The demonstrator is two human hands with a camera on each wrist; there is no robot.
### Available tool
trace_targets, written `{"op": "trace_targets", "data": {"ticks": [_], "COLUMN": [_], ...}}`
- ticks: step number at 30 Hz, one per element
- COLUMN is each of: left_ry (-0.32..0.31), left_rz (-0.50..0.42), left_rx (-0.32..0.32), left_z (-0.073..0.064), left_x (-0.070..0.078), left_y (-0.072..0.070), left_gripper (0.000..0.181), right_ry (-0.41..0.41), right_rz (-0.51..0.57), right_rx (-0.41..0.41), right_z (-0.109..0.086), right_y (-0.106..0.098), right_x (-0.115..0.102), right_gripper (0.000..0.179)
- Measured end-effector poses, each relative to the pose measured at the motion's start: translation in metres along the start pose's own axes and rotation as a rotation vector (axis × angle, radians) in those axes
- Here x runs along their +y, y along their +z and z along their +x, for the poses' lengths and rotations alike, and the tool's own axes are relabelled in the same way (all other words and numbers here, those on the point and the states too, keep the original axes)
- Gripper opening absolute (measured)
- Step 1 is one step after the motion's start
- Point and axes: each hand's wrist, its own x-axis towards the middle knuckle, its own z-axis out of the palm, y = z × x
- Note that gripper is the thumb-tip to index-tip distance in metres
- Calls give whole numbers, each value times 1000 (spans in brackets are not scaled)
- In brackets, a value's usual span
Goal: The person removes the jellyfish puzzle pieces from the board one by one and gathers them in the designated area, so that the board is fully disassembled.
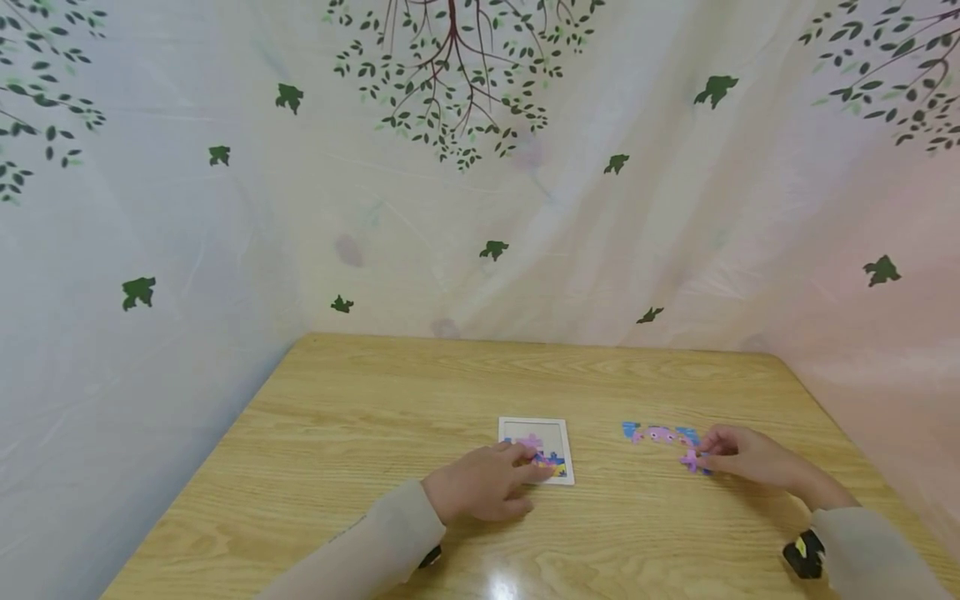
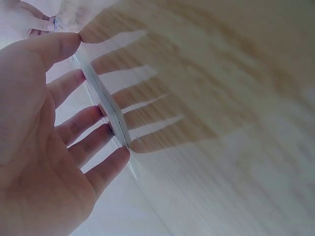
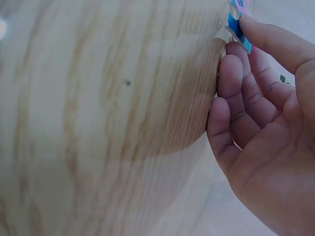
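Observation:
A white-framed jigsaw puzzle board (image 1: pixel 569 450) lies on the table, its tray partly filled with pink, blue and yellow pieces. My left hand (image 1: pixel 486 483) rests on the board's near left side, covering part of it. In the left wrist view, the spread fingers (image 2: pixel 110 162) touch the board's edge (image 2: pixel 106 98). Off to the right, my right hand (image 1: pixel 750 457) pinches a pink and blue puzzle piece (image 1: pixel 690 460) between thumb and finger. The right wrist view shows the blue part of that piece (image 3: pixel 235 28), tilted, under the thumb.
Several loose puzzle pieces (image 1: pixel 660 434), pink and blue, lie in a row just beyond the right hand. The wooden table (image 1: pixel 360 400) reaches back to a hanging cloth (image 1: pixel 420 275) printed with leaves and branches. A black strap device (image 1: pixel 804 554) sits at the right wrist.

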Motion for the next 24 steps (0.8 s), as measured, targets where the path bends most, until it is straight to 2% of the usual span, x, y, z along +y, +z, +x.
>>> {"op": "trace_targets", "data": {"ticks": [6, 13, 19, 24], "left_ry": [-5, -2, -27, -15], "left_rz": [-7, -1, -33, -34], "left_rx": [-5, -9, -25, -15], "left_z": [0, 0, -1, -2], "left_x": [0, 1, 3, 3], "left_y": [0, 0, -1, -3], "left_gripper": [52, 52, 52, 51], "right_ry": [53, 56, 48, 52], "right_rz": [-42, -49, -47, -51], "right_rx": [24, 10, 19, 19], "right_z": [2, 5, 5, 5], "right_y": [0, 0, 0, 0], "right_x": [3, 3, 2, 1], "right_gripper": [22, 23, 22, 23]}}
